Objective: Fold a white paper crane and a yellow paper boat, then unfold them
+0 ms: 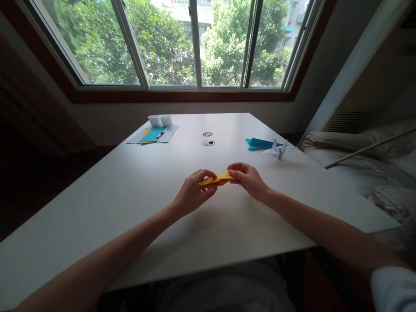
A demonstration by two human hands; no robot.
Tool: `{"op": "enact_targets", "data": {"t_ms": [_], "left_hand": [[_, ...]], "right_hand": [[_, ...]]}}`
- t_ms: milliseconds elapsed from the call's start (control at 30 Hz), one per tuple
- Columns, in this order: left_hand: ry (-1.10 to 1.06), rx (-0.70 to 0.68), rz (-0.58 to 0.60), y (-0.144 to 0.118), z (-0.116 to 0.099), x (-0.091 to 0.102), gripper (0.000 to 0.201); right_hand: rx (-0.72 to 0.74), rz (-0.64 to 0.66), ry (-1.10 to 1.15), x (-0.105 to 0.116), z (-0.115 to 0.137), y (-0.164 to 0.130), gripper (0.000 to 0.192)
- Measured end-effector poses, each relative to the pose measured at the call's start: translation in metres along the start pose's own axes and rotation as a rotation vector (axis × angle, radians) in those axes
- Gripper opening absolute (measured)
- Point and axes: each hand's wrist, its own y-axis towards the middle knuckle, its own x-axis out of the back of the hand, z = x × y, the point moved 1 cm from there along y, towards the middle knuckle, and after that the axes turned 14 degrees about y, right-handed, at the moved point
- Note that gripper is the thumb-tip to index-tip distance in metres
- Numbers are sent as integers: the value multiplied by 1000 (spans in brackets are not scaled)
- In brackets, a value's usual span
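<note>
Both hands meet over the middle of the white counter (136, 190), a little nearer than its centre. The left hand (192, 193) has its fingers curled and pinches the left end of a narrow folded piece of yellow paper (218, 179); the right hand (247, 178) pinches the right end between thumb and fingertips. The paper sits just above the counter, between the two hands. Farther off to the right lie a blue folded paper (260, 143) and a white paper crane (276, 150) just beside it. At the far left rest blue and white sheets (152, 134) with a pen (161, 134) on them, and two small white boxes (160, 120) behind.
</note>
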Motion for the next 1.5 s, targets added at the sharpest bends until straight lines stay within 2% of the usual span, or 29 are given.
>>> {"op": "enact_targets", "data": {"t_ms": [133,200,300,433,600,733,833,1133,1233,1367,1500], "left_hand": [[-289,186,131,5,10,6,28],[-362,277,211,7,15,9,34],[-393,349,301,8,22,10,40],[-379,374,358,8,23,8,46],[-354,386,309,8,21,10,47],[-339,375,264,11,25,13,28],[-315,386,266,12,29,13,22],[-298,417,256,10,24,9,40],[-266,379,239,10,25,9,44],[-221,333,191,13,30,15,48],[-175,348,175,17,38,26,42]], "right_hand": [[85,156,-160,5,5,2,33],[138,202,-266,9,9,4,36],[194,233,-375,16,12,8,36],[214,273,-440,20,12,11,31],[203,263,-545,23,11,12,33],[204,256,-614,25,10,11,32],[225,279,-662,24,10,10,31],[292,322,-803,20,8,8,28],[326,326,-807,20,9,8,28],[349,309,-780,20,13,7,30],[360,296,-793,22,15,6,29]]}}
